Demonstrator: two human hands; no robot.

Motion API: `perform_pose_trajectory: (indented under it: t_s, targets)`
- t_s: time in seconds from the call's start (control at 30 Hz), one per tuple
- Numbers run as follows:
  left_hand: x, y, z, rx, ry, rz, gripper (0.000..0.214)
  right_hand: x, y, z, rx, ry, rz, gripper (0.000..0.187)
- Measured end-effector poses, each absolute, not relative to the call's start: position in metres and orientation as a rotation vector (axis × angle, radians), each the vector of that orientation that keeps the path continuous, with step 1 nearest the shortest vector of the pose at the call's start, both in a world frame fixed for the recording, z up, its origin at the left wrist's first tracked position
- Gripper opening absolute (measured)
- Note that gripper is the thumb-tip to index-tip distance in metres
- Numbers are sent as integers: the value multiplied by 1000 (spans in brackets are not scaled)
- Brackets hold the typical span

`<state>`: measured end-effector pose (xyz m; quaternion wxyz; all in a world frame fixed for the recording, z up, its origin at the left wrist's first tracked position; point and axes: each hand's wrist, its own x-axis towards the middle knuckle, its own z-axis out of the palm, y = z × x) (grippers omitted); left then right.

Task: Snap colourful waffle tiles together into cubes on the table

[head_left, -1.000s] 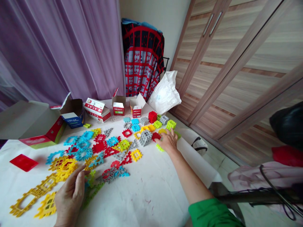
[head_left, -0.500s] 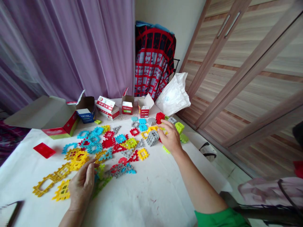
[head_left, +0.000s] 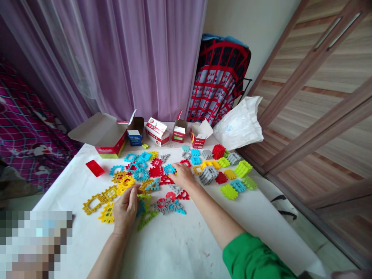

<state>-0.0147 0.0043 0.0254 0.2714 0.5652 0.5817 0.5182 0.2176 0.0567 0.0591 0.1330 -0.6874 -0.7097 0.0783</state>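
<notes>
Colourful plastic lattice building pieces lie spread over a white-covered table (head_left: pixel 192 248). My left hand (head_left: pixel 125 209) is curled among yellow lattice pieces (head_left: pixel 108 195) and a green lattice piece (head_left: pixel 147 217), and I cannot tell if it holds one. My right hand (head_left: pixel 183 175) rests palm down on red lattice pieces (head_left: pixel 156 171), beside a blue lattice piece (head_left: pixel 169 169), with nothing visibly held. To its right stand a grey lattice block (head_left: pixel 208 175) and a red lattice block (head_left: pixel 218 151). Lime green pieces (head_left: pixel 229 192) lie further right.
Open cardboard boxes (head_left: pixel 107 135) line the table's far edge, with a white plastic bag (head_left: pixel 240 128) at the far right corner. A flat red square (head_left: pixel 95 167) lies at the left. Purple curtains hang behind, and wooden wardrobe doors (head_left: pixel 314 97) stand to the right.
My right hand has moved left, from the grey and red blocks to the middle of the pieces. The whole view has shifted right in the frame, showing more of the left side.
</notes>
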Motion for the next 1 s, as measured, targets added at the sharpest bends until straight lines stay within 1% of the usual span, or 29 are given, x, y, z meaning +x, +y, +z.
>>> perform_pose_trajectory:
  t_s: [0.1, 0.3, 0.47, 0.53, 0.63, 0.73, 0.8, 1.0]
  targets:
    - [-13, 4, 26, 1507, 1561, 1406, 46, 205, 67, 57, -2080, -2074, 211, 44]
    - [-15, 6, 23, 1516, 1568, 1392, 46, 188, 61, 54, -2080, -2099, 238, 38]
    - [-15, 6, 21, 1532, 1573, 1384, 46, 195, 36, 53, -1971, -2128, 260, 47]
    - [-15, 6, 21, 1531, 1575, 1390, 46, 202, 32, 54, -1910, -2152, 300, 44]
    - [-14, 6, 21, 1529, 1581, 1394, 45, 216, 40, 62, -2011, -2041, 212, 29]
    - [-14, 5, 22, 1534, 1578, 1388, 44, 231, 58, 71, -2287, -1873, 66, 27]
    - [-15, 5, 22, 1532, 1576, 1387, 44, 238, 69, 74, -2419, -1859, 59, 25]
    - [-15, 5, 21, 1545, 1577, 1374, 45, 250, 74, 69, -2463, -1873, 38, 22]
